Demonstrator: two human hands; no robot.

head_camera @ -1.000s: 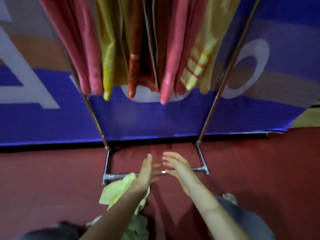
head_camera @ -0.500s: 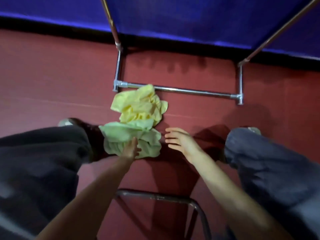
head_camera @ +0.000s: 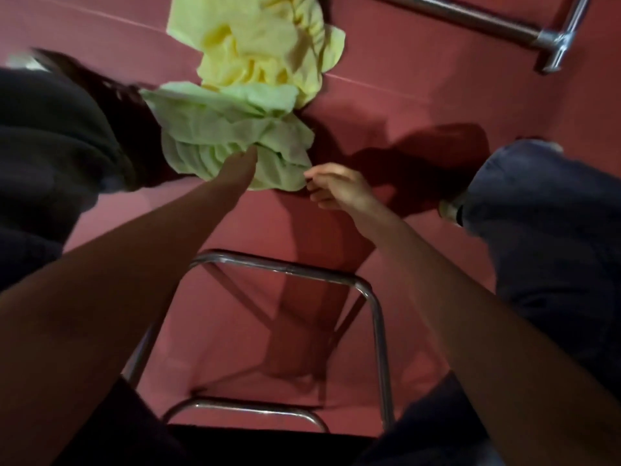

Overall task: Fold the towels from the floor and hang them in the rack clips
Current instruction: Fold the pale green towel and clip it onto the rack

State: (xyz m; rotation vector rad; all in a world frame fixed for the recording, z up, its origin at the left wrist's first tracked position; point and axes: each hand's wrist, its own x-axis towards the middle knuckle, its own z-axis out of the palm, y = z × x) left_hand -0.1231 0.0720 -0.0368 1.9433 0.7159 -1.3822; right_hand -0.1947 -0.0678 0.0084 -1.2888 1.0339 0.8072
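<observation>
Green towel [head_camera: 221, 129] lies crumpled on the red floor [head_camera: 420, 89], btw the person's feet & right beside the left trouser leg [head_camera: 50, 136]. Yellow towel [head_camera: 262, 48] sits bunched just beyond it, the two touching where their edges meet. Left hand [head_camera: 240, 164] reaches fwd into the green towel's near side. Its fingers are held together w/ the tips buried in the folds, so can't tell if they grip cloth or only press in. Right hand [head_camera: 337, 185] is at the towel's near right corner, fingers curled in, thumb & forefinger tips against the hem. Too blurred to tell whether they pinch it. Right trouser leg [head_camera: 544, 223], blue denim, is well apart to the right. Rack base bar [head_camera: 470, 20] crosses the top right corner, w/ a chrome joint at its end. A chrome tube frame [head_camera: 373, 297] stands below the forearms, toward the bottom edge.
</observation>
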